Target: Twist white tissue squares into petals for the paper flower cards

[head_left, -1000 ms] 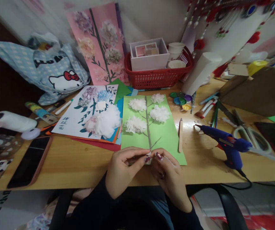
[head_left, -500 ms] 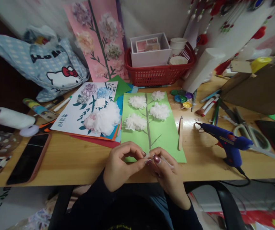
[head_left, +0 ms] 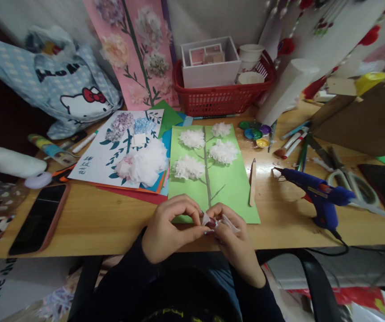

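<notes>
Both hands meet at the front edge of the table, over the lower edge of a green sheet of paper (head_left: 232, 197). My left hand (head_left: 175, 228) pinches one side of a small piece of white tissue paper (head_left: 229, 223). My right hand (head_left: 234, 241) is closed on the same piece, which sticks out between its fingers. Several white tissue flowers (head_left: 223, 152) lie along a grey stem drawn on the green sheet. On the white picture (head_left: 88, 152) to the left rests a pile of white tissue (head_left: 148, 163), beside purple, blue and pink flowers.
A blue glue gun (head_left: 316, 192) lies at right with scissors (head_left: 349, 179) behind it. A wooden stick (head_left: 253, 183) lies along the green sheet's right edge. A phone (head_left: 40, 219) is at left. A red basket (head_left: 212, 100) stands at the back, near paint pots (head_left: 255, 134).
My fingers have shifted slightly on the tissue, and more of it shows between them. The camera view has tilted a little; the objects on the table stay in place.
</notes>
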A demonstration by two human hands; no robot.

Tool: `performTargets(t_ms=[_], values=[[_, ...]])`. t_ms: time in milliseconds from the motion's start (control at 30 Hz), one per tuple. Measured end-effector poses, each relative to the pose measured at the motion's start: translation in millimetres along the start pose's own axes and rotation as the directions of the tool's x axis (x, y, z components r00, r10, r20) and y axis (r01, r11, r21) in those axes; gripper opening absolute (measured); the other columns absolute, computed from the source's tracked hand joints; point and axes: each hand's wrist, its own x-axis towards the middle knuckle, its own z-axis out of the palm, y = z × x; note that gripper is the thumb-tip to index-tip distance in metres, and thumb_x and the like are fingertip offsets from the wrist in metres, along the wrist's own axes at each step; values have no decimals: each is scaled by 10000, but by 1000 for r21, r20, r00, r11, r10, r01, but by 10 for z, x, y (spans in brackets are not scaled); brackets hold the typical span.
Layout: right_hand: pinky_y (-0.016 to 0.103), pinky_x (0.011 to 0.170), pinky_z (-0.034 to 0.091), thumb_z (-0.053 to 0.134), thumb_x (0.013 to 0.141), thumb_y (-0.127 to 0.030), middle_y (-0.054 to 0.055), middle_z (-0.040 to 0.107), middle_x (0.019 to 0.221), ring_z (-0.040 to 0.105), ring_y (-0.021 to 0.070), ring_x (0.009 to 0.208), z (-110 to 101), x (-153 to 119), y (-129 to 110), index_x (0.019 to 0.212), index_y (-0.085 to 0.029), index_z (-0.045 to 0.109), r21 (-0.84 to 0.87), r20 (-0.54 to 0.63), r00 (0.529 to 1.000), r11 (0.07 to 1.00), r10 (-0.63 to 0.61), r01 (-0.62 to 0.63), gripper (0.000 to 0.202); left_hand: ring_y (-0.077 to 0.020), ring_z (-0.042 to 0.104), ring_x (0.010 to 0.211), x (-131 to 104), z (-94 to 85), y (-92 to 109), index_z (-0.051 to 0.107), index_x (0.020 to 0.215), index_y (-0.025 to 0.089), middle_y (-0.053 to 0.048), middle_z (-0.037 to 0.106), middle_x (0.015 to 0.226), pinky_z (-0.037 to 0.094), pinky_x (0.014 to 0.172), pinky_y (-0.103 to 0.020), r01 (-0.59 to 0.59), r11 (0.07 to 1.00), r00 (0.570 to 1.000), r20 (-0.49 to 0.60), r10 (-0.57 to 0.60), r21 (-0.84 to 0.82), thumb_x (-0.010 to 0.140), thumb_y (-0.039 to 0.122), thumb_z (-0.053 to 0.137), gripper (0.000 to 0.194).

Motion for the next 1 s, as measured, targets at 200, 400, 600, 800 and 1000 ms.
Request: performTargets(t_ms=[200, 400, 600, 800, 1000], values=[[241, 484, 239, 727, 838, -488, -37, 462, 613, 303, 105, 518, -12, 0, 16, 773, -189, 641, 19, -10, 1000, 1000, 6, -6, 318, -143, 658, 727, -13, 18, -52, 608, 644, 175, -21, 698, 760, 520, 714, -246, 79, 994, 997, 1, -79, -72, 730, 93, 797, 223], [237, 492, 255, 745, 836, -474, -14, 529, 676, 338, 109, 544, 9, -3, -1, 788, -188, 636, 53, 29, 999, 998, -32, 31, 310, -150, 653, 707, -32, 14, -24, 597, 621, 178, -26, 697, 741, 524, 704, -257, 66, 997, 998, 11, -65, -27, 739, 107, 794, 240], [237, 491, 266, 736, 842, -471, -25, 495, 638, 355, 113, 548, 4, 2, -12, 756, -190, 615, -11, 4, 999, 999, -35, 35, 317, -137, 643, 689, -18, 8, 26, 601, 624, 176, -16, 687, 736, 521, 694, -247, 32, 999, 999, 39, -33, 25, 741, 92, 800, 245], [239, 485, 258, 728, 857, -438, -22, 510, 645, 339, 106, 536, 3, -2, 1, 771, -190, 650, 12, 10, 1000, 1000, -29, 29, 273, -133, 644, 701, -12, 9, 19, 595, 630, 168, -7, 666, 714, 504, 681, -230, 20, 999, 999, 35, -21, 30, 732, 93, 819, 257], [248, 504, 288, 739, 837, -457, -31, 488, 626, 351, 113, 530, 17, -4, -30, 738, -202, 613, 6, 21, 999, 1000, -24, 24, 302, -135, 656, 714, -25, 3, 24, 598, 632, 170, -18, 689, 750, 510, 696, -236, 35, 999, 998, 57, -37, 32, 738, 99, 815, 252]])
